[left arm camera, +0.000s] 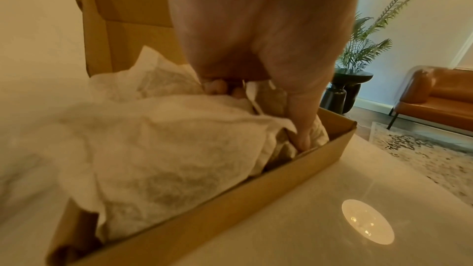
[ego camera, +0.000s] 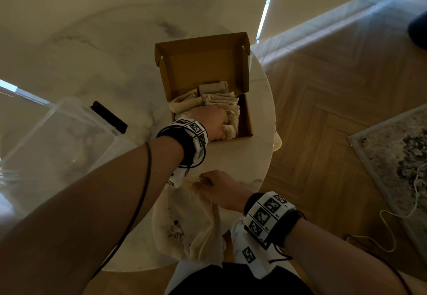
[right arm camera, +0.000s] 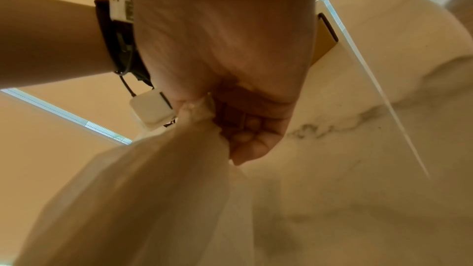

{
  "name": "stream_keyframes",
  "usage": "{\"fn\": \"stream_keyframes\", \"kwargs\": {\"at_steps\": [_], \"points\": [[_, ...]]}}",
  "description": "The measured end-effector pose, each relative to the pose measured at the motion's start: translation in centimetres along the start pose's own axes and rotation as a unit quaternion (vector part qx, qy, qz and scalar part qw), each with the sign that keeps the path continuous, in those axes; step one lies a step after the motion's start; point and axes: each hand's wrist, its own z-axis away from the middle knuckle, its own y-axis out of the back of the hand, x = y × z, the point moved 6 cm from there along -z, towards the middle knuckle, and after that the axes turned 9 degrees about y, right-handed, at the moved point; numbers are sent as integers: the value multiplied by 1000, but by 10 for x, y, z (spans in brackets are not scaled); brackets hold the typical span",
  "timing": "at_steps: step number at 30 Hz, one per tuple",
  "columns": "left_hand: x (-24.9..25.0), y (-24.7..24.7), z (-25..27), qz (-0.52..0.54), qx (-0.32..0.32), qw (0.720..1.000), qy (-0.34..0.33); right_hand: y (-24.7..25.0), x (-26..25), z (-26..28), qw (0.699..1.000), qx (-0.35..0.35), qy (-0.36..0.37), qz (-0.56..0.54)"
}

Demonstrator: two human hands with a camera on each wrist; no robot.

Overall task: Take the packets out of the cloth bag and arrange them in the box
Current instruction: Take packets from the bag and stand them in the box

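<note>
An open cardboard box (ego camera: pixel 249 119) stands on the marble table, its lid upright at the back. Several pale crinkled packets (ego camera: pixel 217 100) lie inside it. My left hand (ego camera: pixel 219 123) reaches into the box's near right corner and its curled fingers and thumb pinch a packet (left arm camera: pixel 268 96) by the box wall (left arm camera: pixel 230 205). More packets (left arm camera: pixel 158 159) fill the left part. The cream cloth bag (ego camera: pixel 187 225) lies at the table's near edge. My right hand (ego camera: pixel 208 185) grips its bunched mouth (right arm camera: pixel 197 112); the bag's contents are hidden.
A clear plastic tub (ego camera: pixel 57 137) stands at the left with a black object (ego camera: pixel 109 116) beside it. The round table's edge (ego camera: pixel 270 133) runs just right of the box. Beyond are wood floor, a rug (ego camera: pixel 397 160) and a white cable (ego camera: pixel 392 225).
</note>
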Motion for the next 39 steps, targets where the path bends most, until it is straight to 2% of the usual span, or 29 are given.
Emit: {"fn": "stream_keyframes", "kwargs": {"at_steps": [4,8,10,13,15,16,17,19,21,23,25,27,30,32,33,37,39], "points": [[-1,-1,-2,-12,3,1000,15,-5,-2,3,1000,-5,-2,5],[1,0,2,-44,50,998,8,-5,-3,3,1000,-5,-2,4],[-1,3,7,-31,52,998,1,-3,-3,4,1000,-1,-6,-9],[-12,26,27,57,82,995,-21,4,0,5,999,17,-9,-40],[-33,51,53,156,120,981,-5,11,1,5,998,31,-13,-62],[-48,59,67,212,118,970,12,15,1,5,997,37,-12,-73],[-62,62,80,259,100,960,26,19,-1,4,995,43,-10,-85],[-83,53,105,287,23,957,40,29,-8,4,992,51,-5,-112],[-92,29,130,257,-64,963,52,39,-18,2,992,61,9,-114],[-97,6,146,226,-79,969,55,47,-32,0,994,63,28,-88],[-101,-2,156,239,-16,969,60,50,-51,-1,995,57,55,-64],[-108,-3,165,278,61,955,82,49,-73,1,994,58,89,-36],[-121,5,187,335,237,908,81,47,-100,7,988,76,137,-13],[-120,16,209,310,368,875,45,48,-109,13,982,96,162,-24],[-116,19,218,292,413,862,25,50,-110,15,979,105,173,-33],[-99,30,244,211,498,841,-19,54,-99,21,976,113,188,-19],[-96,34,250,182,524,832,-32,57,-86,23,973,131,176,-76]]}}
